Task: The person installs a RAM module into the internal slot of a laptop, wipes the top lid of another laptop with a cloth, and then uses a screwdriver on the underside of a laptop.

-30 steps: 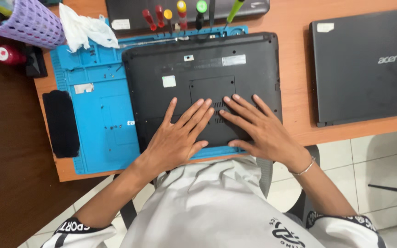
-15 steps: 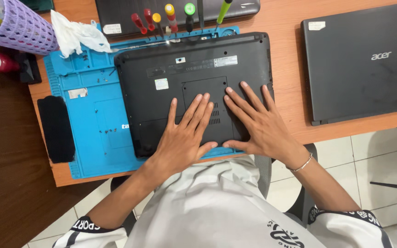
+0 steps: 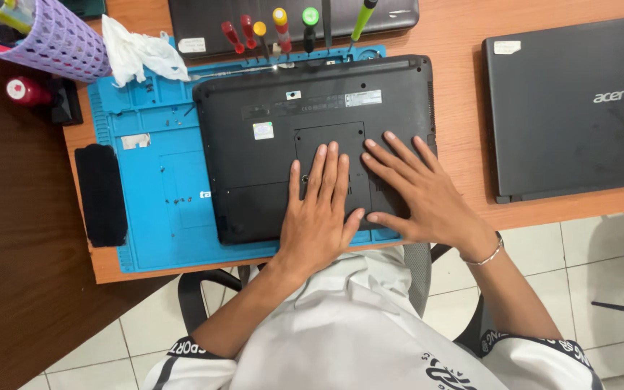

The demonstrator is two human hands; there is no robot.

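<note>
Black laptop (image 3: 312,115) lies bottom side up on the blue work mat (image 3: 153,195), on the orange desk (image 3: 456,108). Long axis runs left to right across my view; the hinge edge points away from me toward the row of screwdrivers (image 3: 283,29), the front edge toward my body. It sits square to the mat, right part overhanging the mat's right edge.

My left hand (image 3: 319,217) rests flat on the underside, palm down, fingers straight and close together, tips on the centre access panel (image 3: 330,155). My right hand (image 3: 424,195) lies flat just beside it, fingers fanned apart and angled up-left, thumb pointing toward the left hand. Neither hand grasps anything; both press open on the shell.

Second dark laptop (image 3: 572,108) lies lid up to the right, well apart. Purple mesh basket (image 3: 52,40) and crumpled white cloth (image 3: 139,50) sit at far left.
</note>
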